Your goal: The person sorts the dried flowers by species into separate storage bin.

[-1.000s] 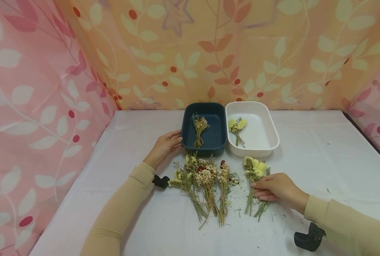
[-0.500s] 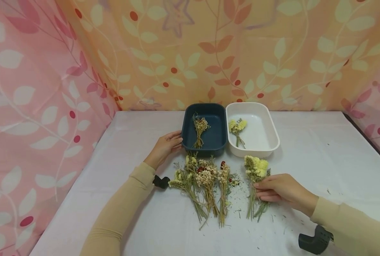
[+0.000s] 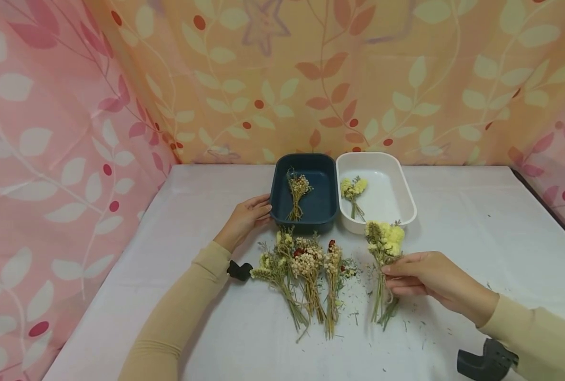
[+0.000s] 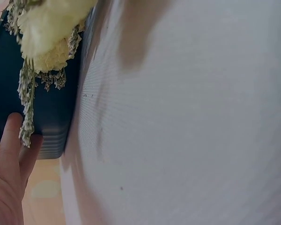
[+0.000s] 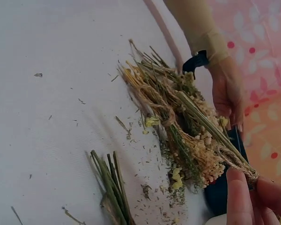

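Observation:
My right hand [image 3: 437, 278] pinches the stems of a yellow dried flower bundle [image 3: 384, 238]; the twine tie [image 5: 232, 157] shows by its fingertips in the right wrist view. The stems of another bundle [image 5: 113, 187] lie on the table below it, its flowers hidden in the head view. My left hand [image 3: 245, 219] rests its extended fingers against the left side of a dark blue basin [image 3: 311, 226]. Inside that basin lies a small beige dried flower bundle [image 3: 297, 196]. Beside it, a white basin [image 3: 391, 206] holds a yellow dried flower bundle [image 3: 353, 191].
Several dried flower bundles [image 3: 306, 270], yellow, beige and red, lie in front of the dark basin. Plant crumbs are scattered over the white tablecloth [image 3: 492, 227]. Leaf-patterned curtains [image 3: 273, 79] stand behind and at the sides. A black camera mount [image 3: 486, 361] hangs at the right wrist.
My right hand has raised the yellow dried flower bundle off the table, moving slightly away and to the right. The flower heads now overlap the white basin's front edge. My left hand has stayed put.

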{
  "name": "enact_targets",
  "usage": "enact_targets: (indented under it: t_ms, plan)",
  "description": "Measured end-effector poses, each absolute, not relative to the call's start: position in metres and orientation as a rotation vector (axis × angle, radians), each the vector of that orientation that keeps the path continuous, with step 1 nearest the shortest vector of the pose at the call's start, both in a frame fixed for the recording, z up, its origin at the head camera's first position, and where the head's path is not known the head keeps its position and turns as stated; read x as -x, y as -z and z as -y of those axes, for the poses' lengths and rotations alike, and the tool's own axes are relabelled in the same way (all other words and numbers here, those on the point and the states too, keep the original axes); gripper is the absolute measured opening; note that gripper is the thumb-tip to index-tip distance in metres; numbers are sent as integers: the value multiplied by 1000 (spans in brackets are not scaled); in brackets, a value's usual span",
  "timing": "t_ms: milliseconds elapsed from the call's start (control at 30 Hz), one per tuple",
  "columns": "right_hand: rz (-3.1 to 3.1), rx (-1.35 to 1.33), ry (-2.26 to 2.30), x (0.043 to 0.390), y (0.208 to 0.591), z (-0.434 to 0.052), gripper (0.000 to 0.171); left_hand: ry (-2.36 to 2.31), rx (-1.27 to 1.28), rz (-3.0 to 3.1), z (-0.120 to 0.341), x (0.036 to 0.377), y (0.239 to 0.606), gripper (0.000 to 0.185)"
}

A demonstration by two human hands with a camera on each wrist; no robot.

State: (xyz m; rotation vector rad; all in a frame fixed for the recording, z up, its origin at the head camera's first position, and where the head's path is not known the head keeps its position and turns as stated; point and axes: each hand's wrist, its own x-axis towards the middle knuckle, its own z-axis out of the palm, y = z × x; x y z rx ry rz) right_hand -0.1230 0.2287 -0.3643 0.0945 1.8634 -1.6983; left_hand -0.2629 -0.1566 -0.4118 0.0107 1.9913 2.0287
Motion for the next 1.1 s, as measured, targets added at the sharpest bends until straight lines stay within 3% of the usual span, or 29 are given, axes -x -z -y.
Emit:
enact_targets:
  t_ms: [433, 1100]
  plan:
    - [-1889, -70, 1739, 150, 340, -230, 10, -2033, -8, -1993, 158, 263, 411, 52]
    - [-1924, -50, 1740, 222, 322, -236, 16, -2046, -20, -1979, 156, 263, 414, 51]
